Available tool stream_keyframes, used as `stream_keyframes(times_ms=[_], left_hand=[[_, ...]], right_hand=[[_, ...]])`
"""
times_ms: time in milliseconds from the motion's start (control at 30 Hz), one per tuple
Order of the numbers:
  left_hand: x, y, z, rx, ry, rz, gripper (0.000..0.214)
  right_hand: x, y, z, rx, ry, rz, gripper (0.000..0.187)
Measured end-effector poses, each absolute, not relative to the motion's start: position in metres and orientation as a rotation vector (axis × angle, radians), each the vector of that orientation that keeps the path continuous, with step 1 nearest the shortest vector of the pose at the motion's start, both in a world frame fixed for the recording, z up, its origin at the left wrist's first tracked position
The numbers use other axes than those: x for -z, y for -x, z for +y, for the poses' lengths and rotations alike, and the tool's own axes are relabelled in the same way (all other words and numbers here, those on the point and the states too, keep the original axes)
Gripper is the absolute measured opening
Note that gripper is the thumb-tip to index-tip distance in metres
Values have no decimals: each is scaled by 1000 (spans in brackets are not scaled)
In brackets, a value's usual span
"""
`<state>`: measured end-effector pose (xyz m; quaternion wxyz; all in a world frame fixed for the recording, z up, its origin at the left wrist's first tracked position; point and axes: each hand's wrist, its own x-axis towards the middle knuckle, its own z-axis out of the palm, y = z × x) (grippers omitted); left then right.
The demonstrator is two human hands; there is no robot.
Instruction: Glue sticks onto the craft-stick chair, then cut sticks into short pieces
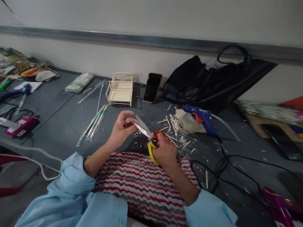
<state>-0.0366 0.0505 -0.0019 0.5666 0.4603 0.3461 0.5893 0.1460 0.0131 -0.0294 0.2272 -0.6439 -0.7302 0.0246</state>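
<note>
My right hand (pixel 167 152) is wrapped round the red and yellow handles of a pair of scissors (pixel 145 130), whose blades are parted and point up and to the left. Close to the blade tips, my left hand (pixel 121 130) has thumb and fingers curled together in a pinch; whatever is between them is too small to make out. Short cut wooden sticks (pixel 174 124) and pale crumbs lie scattered just beyond the right hand. Behind the hands stands a small piece of model furniture built of thin sticks (pixel 120 91).
A blue glue gun (pixel 203 118) rests on the right, its black cord trailing across the table (pixel 132 143). A phone (pixel 152 88) leans by the wall beside a black bag (pixel 196 82). Left are wrapped sticks (pixel 96 123), glue sticks (pixel 91 94) and a stick pack (pixel 80 82).
</note>
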Motion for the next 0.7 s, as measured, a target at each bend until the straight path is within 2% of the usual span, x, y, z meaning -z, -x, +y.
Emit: stream_keyframes(times_ms=[700], left_hand=[[2,36,46,-1416,-1139,842,42]], right_hand=[[27,-144,11,72,1763,-2063,12]])
